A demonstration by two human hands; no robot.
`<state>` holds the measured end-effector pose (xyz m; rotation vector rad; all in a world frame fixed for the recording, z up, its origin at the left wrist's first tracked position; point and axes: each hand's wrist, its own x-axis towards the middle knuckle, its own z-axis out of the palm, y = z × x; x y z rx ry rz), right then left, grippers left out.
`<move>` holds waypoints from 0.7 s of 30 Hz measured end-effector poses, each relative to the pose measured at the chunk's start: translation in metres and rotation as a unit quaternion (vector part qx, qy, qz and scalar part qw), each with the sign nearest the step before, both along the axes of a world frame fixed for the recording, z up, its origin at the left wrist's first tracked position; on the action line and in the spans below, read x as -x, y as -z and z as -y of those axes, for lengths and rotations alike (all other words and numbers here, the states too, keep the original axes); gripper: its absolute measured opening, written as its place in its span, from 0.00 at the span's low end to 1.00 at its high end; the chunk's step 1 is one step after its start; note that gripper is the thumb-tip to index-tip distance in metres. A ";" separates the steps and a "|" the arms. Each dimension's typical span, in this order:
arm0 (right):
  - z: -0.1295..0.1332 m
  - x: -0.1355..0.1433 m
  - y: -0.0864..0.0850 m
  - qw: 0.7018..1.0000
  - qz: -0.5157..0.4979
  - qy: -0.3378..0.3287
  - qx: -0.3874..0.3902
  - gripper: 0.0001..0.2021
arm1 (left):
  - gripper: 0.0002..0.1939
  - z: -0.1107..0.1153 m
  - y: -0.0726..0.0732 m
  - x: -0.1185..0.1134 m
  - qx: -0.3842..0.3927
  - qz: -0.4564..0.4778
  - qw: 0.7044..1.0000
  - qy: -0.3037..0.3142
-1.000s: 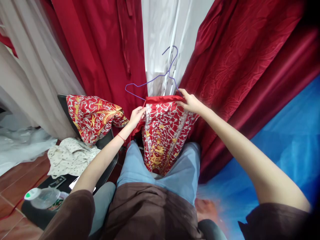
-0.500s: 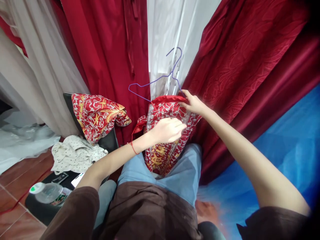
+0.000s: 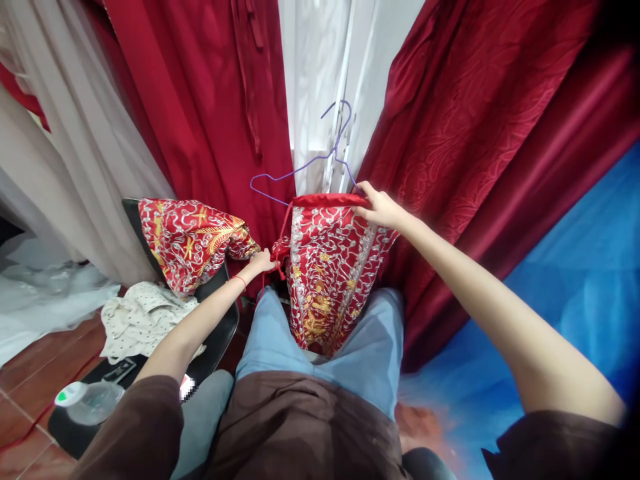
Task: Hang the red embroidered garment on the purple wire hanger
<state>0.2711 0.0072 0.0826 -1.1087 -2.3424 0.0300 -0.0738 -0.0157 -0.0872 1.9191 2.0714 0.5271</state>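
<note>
A red embroidered skirt [image 3: 325, 267] with silver and gold patterns hangs in front of my legs, its plain red waistband at the top. My right hand [image 3: 377, 207] pinches the right end of that waistband together with the lower arm of a purple wire hanger [image 3: 300, 170]. The hanger's hook points up, and its left arm sticks out past the cloth. Left of the skirt, my left hand [image 3: 263, 261] is closed on the skirt's bunched left edge, where a thin red tie hangs down. Its fingertips are partly hidden.
A second red embroidered garment [image 3: 193, 243] drapes over a black chair back [image 3: 133, 213]. Below it lie a white dotted cloth [image 3: 143, 320] and a plastic bottle [image 3: 93, 401] with a white-green cap. Red gowns [image 3: 480, 133] hang on both sides; blue tulle [image 3: 565, 287] spreads at right.
My left hand has moved left and down from in front of the skirt to its left edge and closed there. My right hand keeps its hold on the waistband and hanger.
</note>
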 end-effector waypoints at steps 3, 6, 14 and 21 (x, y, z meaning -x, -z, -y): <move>-0.001 -0.004 -0.003 1.000 -0.002 -0.008 0.003 0.17 | 0.12 -0.006 -0.011 0.002 0.010 -0.004 1.000 -0.004; -0.005 -0.009 -0.005 1.000 -0.007 -0.004 0.006 0.14 | 0.12 -0.013 -0.047 0.009 -0.047 -0.027 0.998 -0.007; -0.005 -0.012 -0.008 0.999 -0.033 -0.005 0.008 0.13 | 0.24 -0.036 -0.151 0.060 -0.134 0.000 0.990 -0.037; 0.007 -0.008 -0.020 0.988 0.117 0.091 -0.044 0.09 | 0.19 -0.035 -0.202 0.062 -0.177 0.060 0.975 -0.123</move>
